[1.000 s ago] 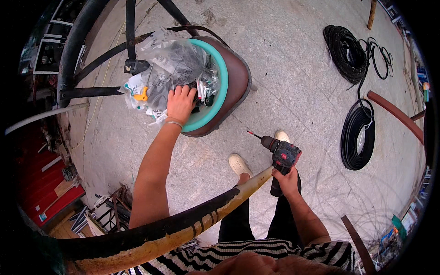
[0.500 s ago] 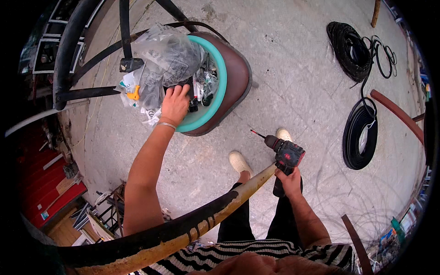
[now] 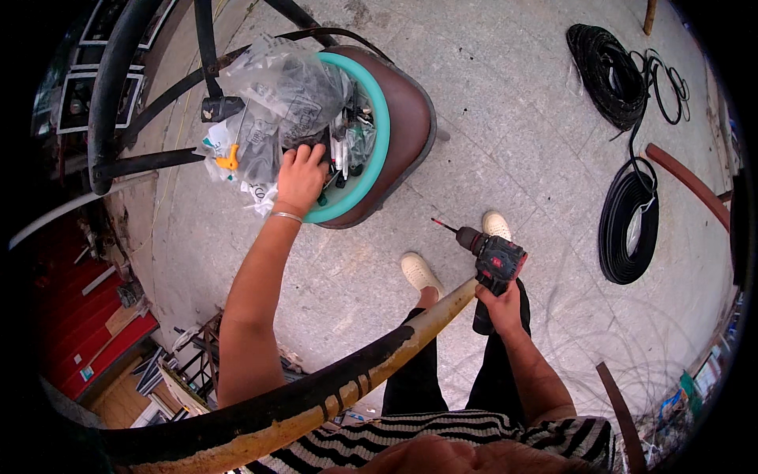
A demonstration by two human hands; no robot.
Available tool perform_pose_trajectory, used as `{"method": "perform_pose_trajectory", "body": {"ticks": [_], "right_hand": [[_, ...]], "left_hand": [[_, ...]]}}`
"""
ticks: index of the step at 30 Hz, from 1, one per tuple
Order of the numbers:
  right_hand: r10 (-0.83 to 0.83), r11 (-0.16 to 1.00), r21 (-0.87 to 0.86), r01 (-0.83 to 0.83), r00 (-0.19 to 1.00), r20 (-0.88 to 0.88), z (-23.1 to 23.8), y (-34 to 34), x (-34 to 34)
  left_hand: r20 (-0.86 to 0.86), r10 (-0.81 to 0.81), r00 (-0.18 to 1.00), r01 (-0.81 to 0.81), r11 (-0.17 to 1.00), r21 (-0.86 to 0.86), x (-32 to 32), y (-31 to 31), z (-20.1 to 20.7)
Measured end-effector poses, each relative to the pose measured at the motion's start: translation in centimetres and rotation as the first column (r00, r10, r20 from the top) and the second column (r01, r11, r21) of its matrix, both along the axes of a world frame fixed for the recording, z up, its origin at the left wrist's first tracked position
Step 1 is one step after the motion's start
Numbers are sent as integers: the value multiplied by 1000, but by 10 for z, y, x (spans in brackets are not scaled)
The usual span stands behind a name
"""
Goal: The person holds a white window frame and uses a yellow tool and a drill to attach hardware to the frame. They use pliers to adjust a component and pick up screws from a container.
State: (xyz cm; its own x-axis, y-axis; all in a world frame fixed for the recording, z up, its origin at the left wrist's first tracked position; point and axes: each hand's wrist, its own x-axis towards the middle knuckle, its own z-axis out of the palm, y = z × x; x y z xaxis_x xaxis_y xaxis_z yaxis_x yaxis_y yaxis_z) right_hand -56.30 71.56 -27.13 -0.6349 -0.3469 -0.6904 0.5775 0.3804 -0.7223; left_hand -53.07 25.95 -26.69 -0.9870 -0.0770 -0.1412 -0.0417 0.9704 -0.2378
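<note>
My left hand (image 3: 300, 180) reaches into a turquoise-rimmed basin (image 3: 381, 134) that rests on a brown padded stool (image 3: 410, 126). Its fingers curl down among dark items, and whatever they grip is hidden. Crumpled clear plastic bags (image 3: 288, 83) fill much of the basin, with white and black small items along the right inside. A yellow-handled tool (image 3: 228, 158) lies on the bags at the left. By my legs, my right hand (image 3: 500, 308) is wrapped round the handle of a black and red cordless drill (image 3: 499, 261). A thin bit sticks out of its chuck toward the upper left.
A thick curved pole (image 3: 355, 371), black and yellowish, crosses in front of my body. Dark metal tubes (image 3: 146, 162) stand beside the basin. Two coils of black hose (image 3: 628, 229) and a brown curved strip (image 3: 687, 186) lie on the floor at right. Frames and scraps crowd the left.
My left hand stays in the basin; a dark object that showed beside its fingers is now less visible. The drill remains in my right hand. The whole view has shifted slightly.
</note>
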Motion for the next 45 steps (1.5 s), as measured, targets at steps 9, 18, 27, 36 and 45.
{"method": "perform_pose_trajectory", "body": {"ticks": [9, 18, 27, 36, 45], "right_hand": [[9, 1000, -11, -8, 999, 36, -7, 3, 3], [28, 1000, 4, -28, 1000, -8, -4, -2, -1], [-38, 999, -7, 38, 999, 18, -8, -5, 2], [-73, 997, 26, 72, 996, 52, -14, 3, -2], [-93, 995, 41, 91, 993, 71, -19, 10, -1]], "left_hand": [[15, -230, 973, 231, 969, -87, -5, -6, -28], [6, -218, 976, 218, 976, 13, -3, -7, -32], [42, -199, 979, 202, 976, -79, -8, -4, -15], [82, -121, 989, 121, 993, -2, 3, -18, 9], [162, -244, 956, 205, 953, 223, 7, -15, 12]]}}
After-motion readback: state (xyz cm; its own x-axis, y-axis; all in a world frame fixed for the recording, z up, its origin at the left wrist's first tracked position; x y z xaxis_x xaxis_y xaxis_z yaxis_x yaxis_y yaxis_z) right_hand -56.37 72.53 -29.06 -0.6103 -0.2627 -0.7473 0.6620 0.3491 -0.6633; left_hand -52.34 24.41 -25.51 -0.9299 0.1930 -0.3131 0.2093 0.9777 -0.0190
